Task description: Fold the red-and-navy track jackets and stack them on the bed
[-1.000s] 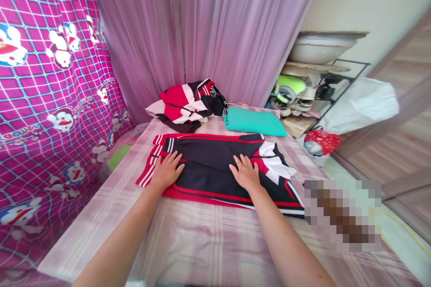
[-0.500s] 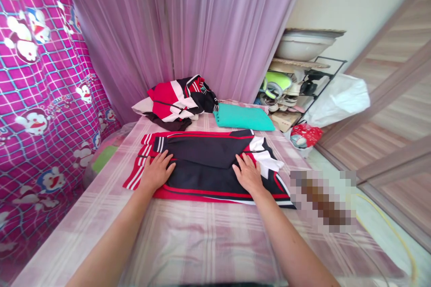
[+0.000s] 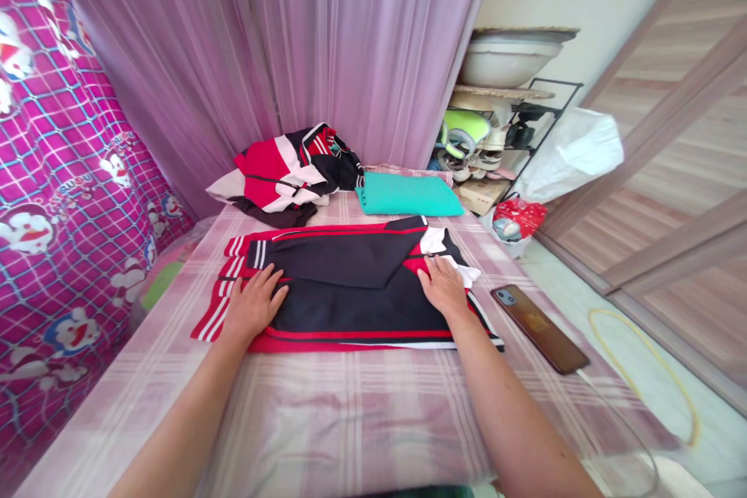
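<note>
Right hand (image 3: 444, 288) slid right on garment (image 3: 350, 303) | rack (image 3: 507, 92) holds shoes (image 3: 464, 130)

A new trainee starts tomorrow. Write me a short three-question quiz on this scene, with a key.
1. Multiple choice: The left hand and the right hand both lie flat, palm down, on: A) a pillow, B) the dark red-trimmed garment, C) a shoe.
2. Short answer: What lies on the checked sheet to the right of the garment, apart from it?
3. True or false: The folded teal cloth lies beyond the garment, on the side away from the person.

Key
1. B
2. The phone
3. True
</note>
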The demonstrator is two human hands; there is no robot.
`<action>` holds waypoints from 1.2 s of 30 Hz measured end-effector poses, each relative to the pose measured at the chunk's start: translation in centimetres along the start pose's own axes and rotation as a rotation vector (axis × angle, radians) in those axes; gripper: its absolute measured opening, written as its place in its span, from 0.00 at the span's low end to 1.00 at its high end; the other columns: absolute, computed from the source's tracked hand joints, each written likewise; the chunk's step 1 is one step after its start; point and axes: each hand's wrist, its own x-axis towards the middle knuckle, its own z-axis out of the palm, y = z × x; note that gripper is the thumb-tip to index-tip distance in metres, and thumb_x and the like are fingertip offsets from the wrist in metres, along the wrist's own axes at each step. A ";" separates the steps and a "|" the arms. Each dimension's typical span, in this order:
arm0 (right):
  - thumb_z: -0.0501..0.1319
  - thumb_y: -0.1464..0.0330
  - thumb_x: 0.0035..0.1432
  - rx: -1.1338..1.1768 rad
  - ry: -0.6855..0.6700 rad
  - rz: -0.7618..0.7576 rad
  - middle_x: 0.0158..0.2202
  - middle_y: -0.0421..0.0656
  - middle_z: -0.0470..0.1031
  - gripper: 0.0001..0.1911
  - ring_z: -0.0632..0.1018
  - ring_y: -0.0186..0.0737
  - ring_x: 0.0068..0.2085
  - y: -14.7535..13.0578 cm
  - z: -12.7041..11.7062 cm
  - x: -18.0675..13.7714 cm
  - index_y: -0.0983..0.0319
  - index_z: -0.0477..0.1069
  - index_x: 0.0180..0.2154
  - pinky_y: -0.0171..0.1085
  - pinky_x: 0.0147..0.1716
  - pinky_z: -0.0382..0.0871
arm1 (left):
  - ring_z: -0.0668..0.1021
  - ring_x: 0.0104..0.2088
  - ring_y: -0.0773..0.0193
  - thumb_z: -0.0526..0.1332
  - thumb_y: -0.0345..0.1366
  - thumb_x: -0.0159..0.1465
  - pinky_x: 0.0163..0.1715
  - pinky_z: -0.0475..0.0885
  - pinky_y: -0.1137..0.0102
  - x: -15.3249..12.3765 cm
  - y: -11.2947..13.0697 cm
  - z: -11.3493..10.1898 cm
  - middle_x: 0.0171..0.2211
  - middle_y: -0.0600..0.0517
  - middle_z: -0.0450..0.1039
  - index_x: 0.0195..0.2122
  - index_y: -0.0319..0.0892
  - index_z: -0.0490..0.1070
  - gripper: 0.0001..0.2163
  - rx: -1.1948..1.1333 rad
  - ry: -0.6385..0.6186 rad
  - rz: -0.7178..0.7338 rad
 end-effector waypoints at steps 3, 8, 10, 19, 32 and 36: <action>0.45 0.59 0.70 0.002 -0.009 0.020 0.66 0.55 0.64 0.29 0.62 0.51 0.66 -0.2 -0.4 -0.1 0.65 0.63 0.65 0.48 0.63 0.55 | 0.69 0.63 0.48 0.48 0.46 0.70 0.63 0.57 0.42 0.0 -0.1 0.1 0.67 0.44 0.62 0.62 0.48 0.68 0.23 0.000 0.000 0.002; 0.45 0.58 0.70 -0.006 -0.005 0.099 0.67 0.53 0.63 0.28 0.59 0.50 0.68 -0.1 -0.6 -0.5 0.64 0.65 0.63 0.52 0.63 0.53 | 0.69 0.63 0.47 0.48 0.46 0.69 0.63 0.56 0.41 0.1 -0.2 0.4 0.67 0.44 0.62 0.62 0.49 0.69 0.23 -0.007 0.013 -0.003; 0.45 0.58 0.69 -0.007 -0.011 0.110 0.66 0.53 0.63 0.28 0.59 0.50 0.67 -0.1 -0.8 -0.5 0.64 0.65 0.63 0.52 0.63 0.53 | 0.69 0.63 0.46 0.48 0.47 0.69 0.63 0.56 0.40 0.1 -0.3 0.5 0.66 0.44 0.63 0.62 0.49 0.69 0.23 -0.018 0.025 0.004; 0.46 0.60 0.68 0.031 -0.021 0.044 0.69 0.56 0.57 0.31 0.61 0.53 0.67 -1.3 -4.2 3.6 0.69 0.58 0.67 0.50 0.63 0.54 | 0.69 0.63 0.45 0.47 0.47 0.70 0.63 0.56 0.39 0.1 -0.7 1.0 0.67 0.44 0.62 0.63 0.47 0.68 0.25 -0.021 0.012 0.010; 0.40 0.54 0.70 0.028 -0.110 0.220 0.67 0.60 0.60 0.34 0.62 0.57 0.65 -0.5 -1.2 6.9 0.70 0.61 0.65 0.58 0.65 0.46 | 0.70 0.63 0.47 0.48 0.47 0.70 0.63 0.57 0.42 -0.1 -0.7 0.9 0.66 0.46 0.63 0.61 0.50 0.69 0.23 0.027 0.028 0.005; 0.42 0.57 0.70 0.046 -0.012 0.236 0.66 0.61 0.61 0.32 0.62 0.59 0.65 -1.3 -2.1 7.5 0.70 0.61 0.64 0.59 0.63 0.49 | 0.72 0.62 0.47 0.48 0.48 0.69 0.64 0.57 0.42 -0.2 -0.7 1.0 0.66 0.45 0.64 0.61 0.50 0.71 0.23 0.019 0.049 0.010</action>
